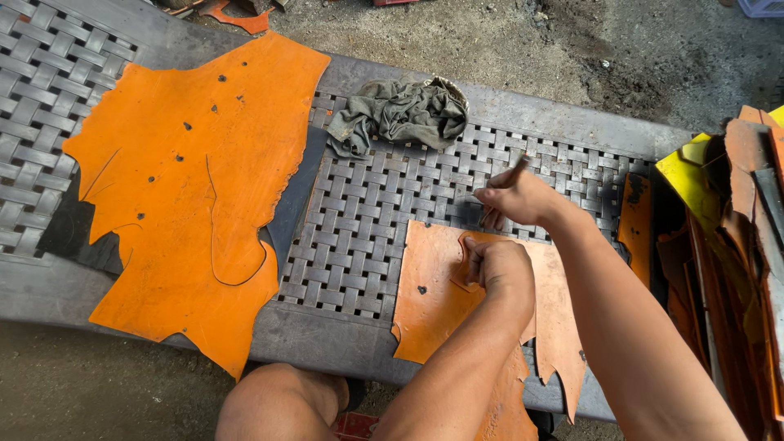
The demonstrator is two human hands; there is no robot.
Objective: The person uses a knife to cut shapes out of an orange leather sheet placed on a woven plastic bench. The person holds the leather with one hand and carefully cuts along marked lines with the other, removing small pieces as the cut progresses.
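Observation:
My left hand [500,268] presses down on a small orange leather piece [429,302] that lies on the grey woven bench [359,237] near its front edge. The fingers are curled and pinch a cut edge of the leather. My right hand [516,198] is just beyond the piece's far edge and grips a thin dark tool [516,168] that points up and away. A curved cut line shows in the leather between the two hands.
A large orange hide [192,188] with small dark holes and cut curves covers the bench's left part, over a dark sheet. A crumpled grey-green rag [400,112] lies at the back. Orange and yellow leather scraps [727,212] are stacked at right. My bare knee [278,404] is below.

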